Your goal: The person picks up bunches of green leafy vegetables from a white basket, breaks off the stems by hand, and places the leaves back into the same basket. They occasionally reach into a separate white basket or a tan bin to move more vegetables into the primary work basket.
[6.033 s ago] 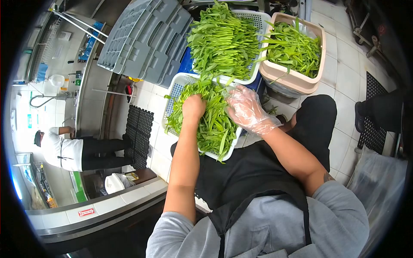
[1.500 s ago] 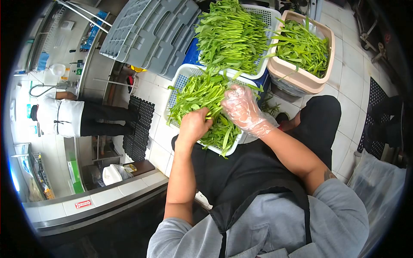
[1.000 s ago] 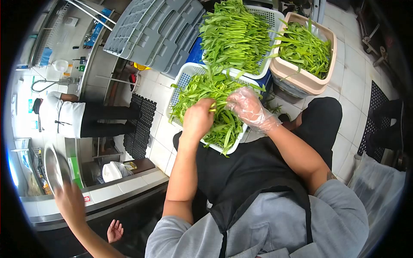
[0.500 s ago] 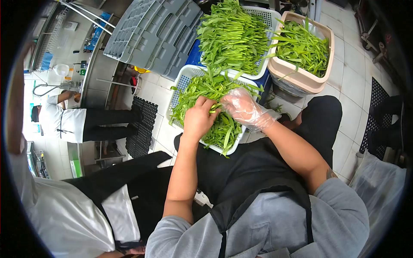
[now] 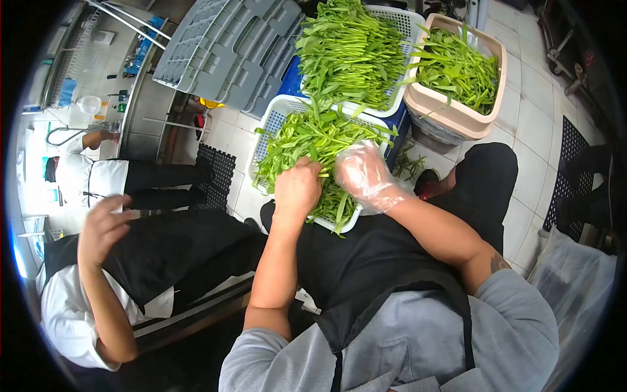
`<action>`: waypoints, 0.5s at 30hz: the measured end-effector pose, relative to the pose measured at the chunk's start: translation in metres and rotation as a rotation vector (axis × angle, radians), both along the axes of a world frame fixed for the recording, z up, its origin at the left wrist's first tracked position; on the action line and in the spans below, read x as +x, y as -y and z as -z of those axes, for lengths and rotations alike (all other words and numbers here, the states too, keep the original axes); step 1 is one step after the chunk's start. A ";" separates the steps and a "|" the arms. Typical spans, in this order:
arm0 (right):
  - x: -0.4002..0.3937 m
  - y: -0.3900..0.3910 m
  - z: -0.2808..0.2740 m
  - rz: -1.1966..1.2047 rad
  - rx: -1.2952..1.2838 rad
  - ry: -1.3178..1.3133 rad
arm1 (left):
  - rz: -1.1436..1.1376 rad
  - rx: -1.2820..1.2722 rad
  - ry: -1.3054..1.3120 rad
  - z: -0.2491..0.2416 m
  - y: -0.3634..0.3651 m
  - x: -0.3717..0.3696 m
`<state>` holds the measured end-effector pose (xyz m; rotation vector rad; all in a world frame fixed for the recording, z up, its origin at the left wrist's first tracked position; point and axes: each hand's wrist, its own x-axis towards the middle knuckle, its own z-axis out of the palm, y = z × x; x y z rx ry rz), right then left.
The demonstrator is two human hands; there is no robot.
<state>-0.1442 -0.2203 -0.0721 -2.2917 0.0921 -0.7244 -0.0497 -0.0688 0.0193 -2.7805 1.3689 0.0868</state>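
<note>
Both hands in white basket (image 5: pixel 270 125) w/ greens (image 5: pixel 307 140); beige bin (image 5: pixel 450 111) also full.

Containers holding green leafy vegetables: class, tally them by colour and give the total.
White baskets: 2, the near basket and the far basket
Beige bins: 1, the beige bin
Total: 3

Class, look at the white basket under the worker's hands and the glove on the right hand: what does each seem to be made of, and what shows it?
White basket: probably moulded plastic, matte, with a perforated lattice wall. Glove on the right hand: thin clear plastic film, glossy and crinkled, skin showing through.
</note>
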 end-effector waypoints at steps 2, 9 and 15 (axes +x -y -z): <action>-0.002 0.013 0.014 0.031 -0.090 -0.134 | -0.040 -0.024 0.045 -0.015 -0.004 0.000; -0.005 0.062 -0.002 -0.109 -0.101 0.134 | -0.258 -0.738 -0.045 -0.044 -0.040 0.048; -0.008 0.056 0.017 -0.177 -0.189 -0.209 | -0.250 -0.586 -0.332 -0.043 0.017 0.046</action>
